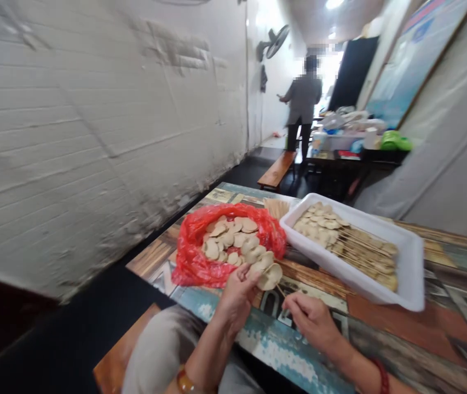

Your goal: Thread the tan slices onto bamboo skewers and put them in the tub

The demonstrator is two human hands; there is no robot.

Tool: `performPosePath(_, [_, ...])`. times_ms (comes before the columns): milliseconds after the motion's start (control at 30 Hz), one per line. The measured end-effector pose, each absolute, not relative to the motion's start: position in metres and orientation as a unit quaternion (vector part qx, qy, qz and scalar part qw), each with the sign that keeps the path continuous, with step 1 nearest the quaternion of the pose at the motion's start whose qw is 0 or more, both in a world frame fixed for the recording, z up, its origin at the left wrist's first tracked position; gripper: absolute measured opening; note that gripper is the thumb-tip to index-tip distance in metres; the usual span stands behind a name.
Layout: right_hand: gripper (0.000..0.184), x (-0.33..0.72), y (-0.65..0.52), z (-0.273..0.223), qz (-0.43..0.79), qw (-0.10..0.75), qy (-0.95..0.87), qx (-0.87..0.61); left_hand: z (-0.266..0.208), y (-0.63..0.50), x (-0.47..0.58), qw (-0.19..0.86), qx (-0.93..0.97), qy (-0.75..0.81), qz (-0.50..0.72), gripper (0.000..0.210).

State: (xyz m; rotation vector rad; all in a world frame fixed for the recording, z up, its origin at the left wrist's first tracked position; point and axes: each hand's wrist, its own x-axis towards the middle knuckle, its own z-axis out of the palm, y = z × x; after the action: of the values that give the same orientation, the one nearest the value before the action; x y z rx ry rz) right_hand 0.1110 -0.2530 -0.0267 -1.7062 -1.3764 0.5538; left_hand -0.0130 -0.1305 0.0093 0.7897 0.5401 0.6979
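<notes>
My left hand (238, 293) pinches several thin, round, pale beige slices (270, 276) that sit in a row on a thin wooden skewer (281, 290). The bare end of that skewer is held between the fingers of my right hand (312, 319), near the front edge of the table. Just beyond my left hand lies an open red plastic bag (186, 249) with loose slices (233, 238) of the same kind inside. A white plastic tray (416, 279), to the right, holds many loaded skewers (364, 246) laid side by side.
Bare wooden sticks (276, 207) lie between bag and tray on the patterned table (401, 350). A wooden bench (277, 169) stands beyond. Farther back, a person (302, 101) stands near a cluttered table (340, 156). A wall (134, 137) runs along the left.
</notes>
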Motion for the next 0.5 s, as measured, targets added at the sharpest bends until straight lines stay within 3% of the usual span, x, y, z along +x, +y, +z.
performPosePath(267, [0.023,0.123,-0.241,-0.024,0.126,0.422,-0.59,-0.676,0.016,-0.126,-0.02,0.794,0.456,0.259,0.308,0.052])
performPosePath(500, [0.026,0.132,-0.25,0.003,0.031,0.412,-0.602,-0.683,-0.003,-0.123,-0.035,0.801,0.435,0.286,0.295,0.051])
